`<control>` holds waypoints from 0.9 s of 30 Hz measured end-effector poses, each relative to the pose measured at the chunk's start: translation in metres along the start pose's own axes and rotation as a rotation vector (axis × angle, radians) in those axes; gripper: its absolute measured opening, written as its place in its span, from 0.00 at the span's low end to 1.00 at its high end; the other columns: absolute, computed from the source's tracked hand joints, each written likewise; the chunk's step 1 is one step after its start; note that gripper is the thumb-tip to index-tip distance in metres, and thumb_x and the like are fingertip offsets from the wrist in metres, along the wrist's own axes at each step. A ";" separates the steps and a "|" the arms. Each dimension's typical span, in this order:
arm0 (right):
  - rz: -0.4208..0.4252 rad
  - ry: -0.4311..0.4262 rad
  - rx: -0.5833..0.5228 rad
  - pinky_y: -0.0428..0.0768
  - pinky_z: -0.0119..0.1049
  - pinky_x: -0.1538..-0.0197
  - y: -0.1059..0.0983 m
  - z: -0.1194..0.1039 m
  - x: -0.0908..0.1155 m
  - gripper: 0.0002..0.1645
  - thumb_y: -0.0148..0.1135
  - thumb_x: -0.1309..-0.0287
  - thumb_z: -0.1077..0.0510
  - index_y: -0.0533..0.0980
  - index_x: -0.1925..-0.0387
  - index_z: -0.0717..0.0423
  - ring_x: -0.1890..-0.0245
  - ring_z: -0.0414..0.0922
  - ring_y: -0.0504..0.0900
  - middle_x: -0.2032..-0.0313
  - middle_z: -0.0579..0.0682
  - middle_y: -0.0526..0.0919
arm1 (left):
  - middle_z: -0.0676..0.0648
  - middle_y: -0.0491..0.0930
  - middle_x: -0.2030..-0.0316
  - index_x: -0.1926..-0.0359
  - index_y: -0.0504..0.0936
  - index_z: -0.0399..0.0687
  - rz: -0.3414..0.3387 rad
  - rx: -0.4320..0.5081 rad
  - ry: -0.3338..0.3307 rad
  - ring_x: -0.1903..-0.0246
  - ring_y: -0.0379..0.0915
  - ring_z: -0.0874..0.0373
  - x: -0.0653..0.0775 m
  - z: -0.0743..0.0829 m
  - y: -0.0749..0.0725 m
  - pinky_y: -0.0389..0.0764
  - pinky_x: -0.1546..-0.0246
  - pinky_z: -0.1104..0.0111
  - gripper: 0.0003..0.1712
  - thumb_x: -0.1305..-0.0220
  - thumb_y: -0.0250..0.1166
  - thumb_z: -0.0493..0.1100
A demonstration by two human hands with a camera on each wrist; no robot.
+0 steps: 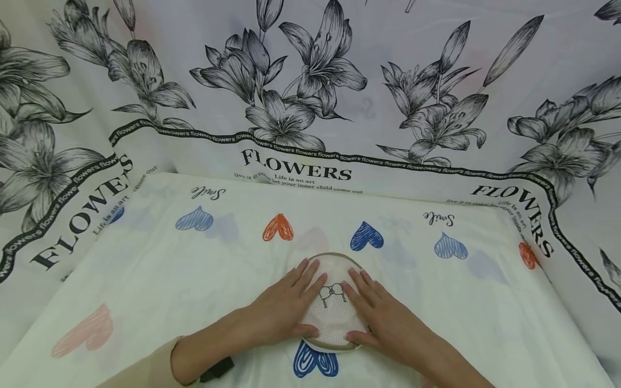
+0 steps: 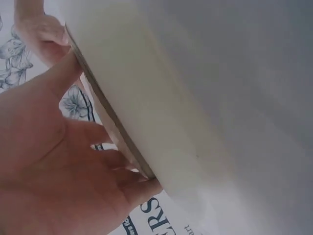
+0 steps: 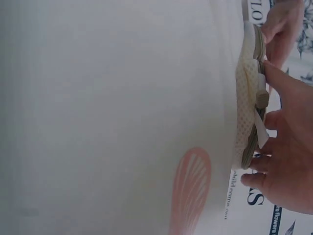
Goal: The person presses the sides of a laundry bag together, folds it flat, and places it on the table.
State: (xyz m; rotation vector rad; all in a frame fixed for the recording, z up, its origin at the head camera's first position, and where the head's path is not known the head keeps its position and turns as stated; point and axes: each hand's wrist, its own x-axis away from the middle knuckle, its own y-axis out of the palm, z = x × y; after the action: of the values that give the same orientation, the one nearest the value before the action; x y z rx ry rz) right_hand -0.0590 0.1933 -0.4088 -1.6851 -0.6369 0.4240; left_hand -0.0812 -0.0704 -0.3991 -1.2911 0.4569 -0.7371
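Note:
A round, flattish white mesh laundry bag (image 1: 333, 318) with taupe edging lies on the table cover, a small line drawing of a bra on its top. From the left, my left hand (image 1: 287, 308) rests on it with fingers spread over the top and the thumb at the near edge. My right hand (image 1: 390, 319) rests on the opposite side in much the same way. In the right wrist view, a zipper pull (image 3: 262, 99) and a small white tag (image 3: 261, 128) show on the bag's side. What the bag contains is hidden.
The white table cover (image 1: 160, 302) carries printed hearts and the word "Smile". Behind it hangs a cloth (image 1: 194, 32) printed with lilies and "FLOWERS". A small black object (image 1: 217, 369) shows beside my left forearm at the near edge.

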 end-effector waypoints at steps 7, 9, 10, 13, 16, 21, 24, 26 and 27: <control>-0.027 -0.008 0.006 0.57 0.52 0.27 0.003 0.000 -0.002 0.53 0.44 0.37 0.23 0.52 0.22 0.49 0.23 0.55 0.46 0.22 0.53 0.46 | 0.37 0.40 0.22 0.22 0.50 0.44 -0.078 0.006 -0.009 0.24 0.34 0.41 0.001 -0.001 -0.004 0.52 0.27 0.50 0.55 0.37 0.61 0.68; -0.030 -0.013 0.013 0.57 0.53 0.27 0.001 0.001 -0.003 0.53 0.44 0.37 0.23 0.53 0.22 0.49 0.23 0.55 0.47 0.22 0.53 0.47 | 0.37 0.41 0.22 0.22 0.50 0.44 -0.079 -0.006 -0.008 0.24 0.34 0.42 0.001 -0.001 -0.004 0.53 0.27 0.50 0.55 0.37 0.61 0.68; -0.028 -0.017 0.015 0.57 0.53 0.27 0.000 0.001 -0.003 0.52 0.44 0.37 0.23 0.53 0.22 0.49 0.23 0.55 0.48 0.22 0.53 0.48 | 0.38 0.41 0.22 0.22 0.50 0.45 -0.078 -0.018 -0.008 0.24 0.34 0.42 0.001 -0.002 -0.004 0.53 0.27 0.50 0.55 0.37 0.60 0.69; -0.017 -0.022 0.007 0.57 0.53 0.27 -0.002 0.002 -0.004 0.52 0.46 0.37 0.24 0.53 0.22 0.49 0.24 0.55 0.48 0.22 0.53 0.48 | 0.37 0.42 0.22 0.22 0.51 0.44 -0.061 -0.023 -0.006 0.24 0.35 0.41 0.001 -0.002 -0.004 0.53 0.27 0.50 0.55 0.37 0.61 0.68; -0.021 -0.005 -0.008 0.56 0.52 0.27 -0.002 0.002 -0.002 0.53 0.47 0.39 0.23 0.53 0.22 0.46 0.23 0.53 0.47 0.22 0.51 0.47 | 0.38 0.43 0.22 0.22 0.52 0.45 -0.043 -0.012 -0.013 0.24 0.36 0.42 0.001 0.000 -0.003 0.54 0.28 0.50 0.55 0.38 0.63 0.68; -0.007 0.010 -0.014 0.53 0.51 0.26 -0.001 0.003 0.000 0.55 0.47 0.41 0.20 0.52 0.22 0.43 0.23 0.51 0.45 0.22 0.48 0.45 | 0.40 0.43 0.22 0.22 0.53 0.49 -0.019 -0.014 -0.028 0.24 0.36 0.42 0.002 0.003 -0.003 0.55 0.28 0.51 0.54 0.39 0.62 0.70; 0.025 0.012 -0.019 0.53 0.50 0.26 -0.002 0.005 0.001 0.55 0.46 0.42 0.19 0.51 0.22 0.41 0.23 0.51 0.45 0.22 0.47 0.45 | 0.41 0.42 0.22 0.22 0.54 0.53 -0.004 0.000 -0.036 0.24 0.37 0.42 0.004 0.002 -0.005 0.55 0.28 0.50 0.54 0.40 0.62 0.71; 0.047 0.023 -0.020 0.52 0.51 0.25 -0.003 0.008 0.004 0.55 0.47 0.43 0.19 0.49 0.21 0.39 0.23 0.52 0.44 0.21 0.45 0.44 | 0.42 0.42 0.22 0.22 0.53 0.55 0.000 0.020 -0.046 0.24 0.37 0.42 0.006 -0.001 -0.006 0.53 0.28 0.50 0.54 0.41 0.62 0.71; 0.062 0.032 -0.020 0.51 0.51 0.25 -0.004 0.010 0.005 0.56 0.48 0.43 0.19 0.49 0.21 0.39 0.23 0.52 0.44 0.21 0.45 0.44 | 0.43 0.42 0.22 0.21 0.53 0.56 0.003 0.031 -0.052 0.24 0.37 0.42 0.007 -0.003 -0.007 0.53 0.28 0.49 0.55 0.41 0.62 0.72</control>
State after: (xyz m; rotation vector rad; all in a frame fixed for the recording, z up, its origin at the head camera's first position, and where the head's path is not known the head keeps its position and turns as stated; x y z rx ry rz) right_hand -0.0619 0.2048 -0.4066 -1.7305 -0.5685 0.4355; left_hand -0.0794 -0.0782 -0.3925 -1.2774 0.4039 -0.7046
